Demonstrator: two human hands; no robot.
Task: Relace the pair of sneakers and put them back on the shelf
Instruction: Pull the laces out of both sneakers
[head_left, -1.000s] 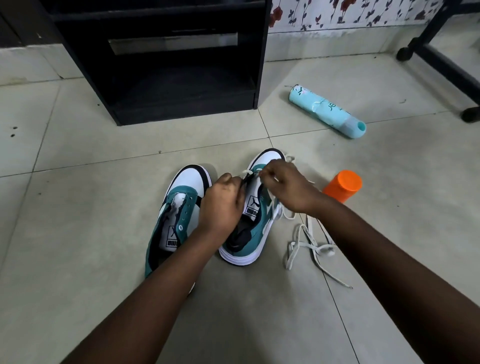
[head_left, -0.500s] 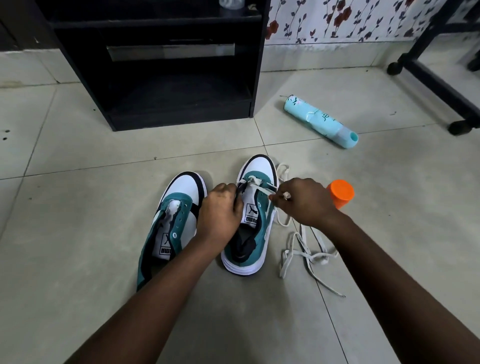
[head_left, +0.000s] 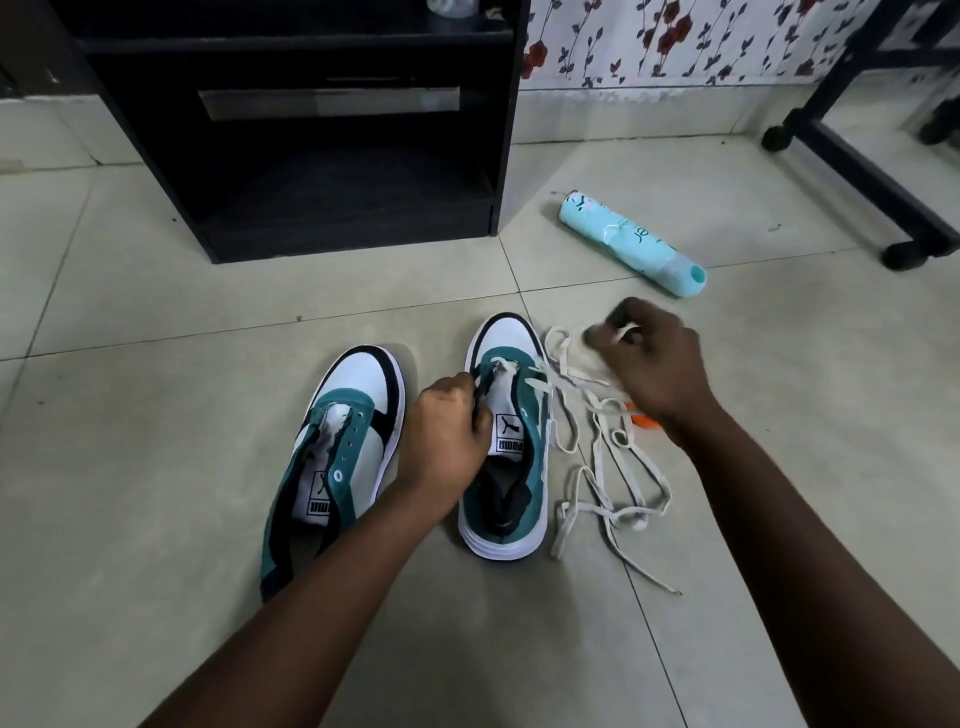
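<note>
Both hands (head_left: 452, 431) (head_left: 654, 364) forward, fingers (head_left: 610, 332) curled, arms outstretched.

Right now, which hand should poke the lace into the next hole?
Probably the right hand: it already pinches the white lace beside the right sneaker. The left hand is busy gripping that sneaker's eyelet edge, steadying it.
</note>
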